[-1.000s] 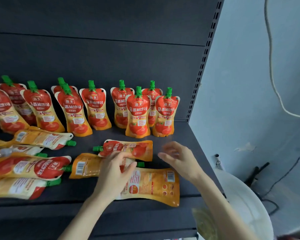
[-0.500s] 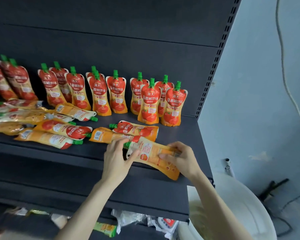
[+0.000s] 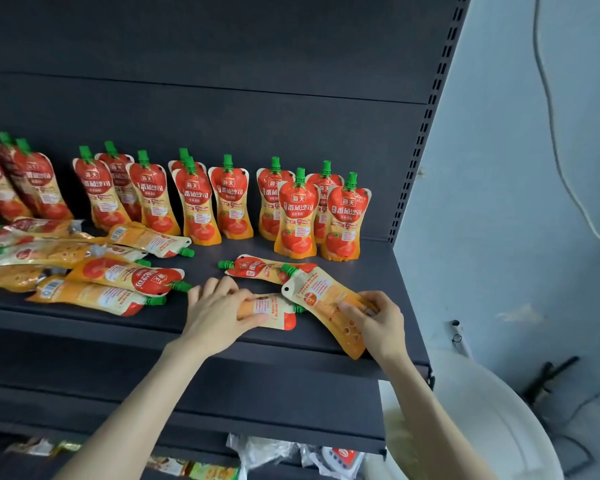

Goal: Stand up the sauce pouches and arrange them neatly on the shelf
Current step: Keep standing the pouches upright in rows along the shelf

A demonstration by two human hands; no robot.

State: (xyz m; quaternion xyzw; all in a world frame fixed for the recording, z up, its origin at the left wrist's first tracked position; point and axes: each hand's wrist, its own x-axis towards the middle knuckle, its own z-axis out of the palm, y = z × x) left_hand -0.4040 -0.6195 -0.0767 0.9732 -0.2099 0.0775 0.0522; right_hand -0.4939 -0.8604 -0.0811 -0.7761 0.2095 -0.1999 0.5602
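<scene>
**Both hands on sauce pouches at the front right of the shelf [image 3: 374,268].**

The right hand [image 3: 378,323] grips the lower half of a tilted pouch [image 3: 321,294], printed back uppermost and green cap toward the rear. The fingers are curled over its face and the thumb is hidden. Its bottom corner overhangs the shelf edge; whether it is lifted clear cannot be told. The left hand [image 3: 219,313] holds the base end of a flat pouch [image 3: 274,311], fingers curled round it and covering that end; its cap barely shows beside the tilted pouch. A third pouch [image 3: 257,268] lies behind, its base masked. Standing pouches [image 3: 295,216] line the back, the rear ones partly screened. The lying pouches [image 3: 118,271] at left are blurred and cut off, so no count is possible.
</scene>
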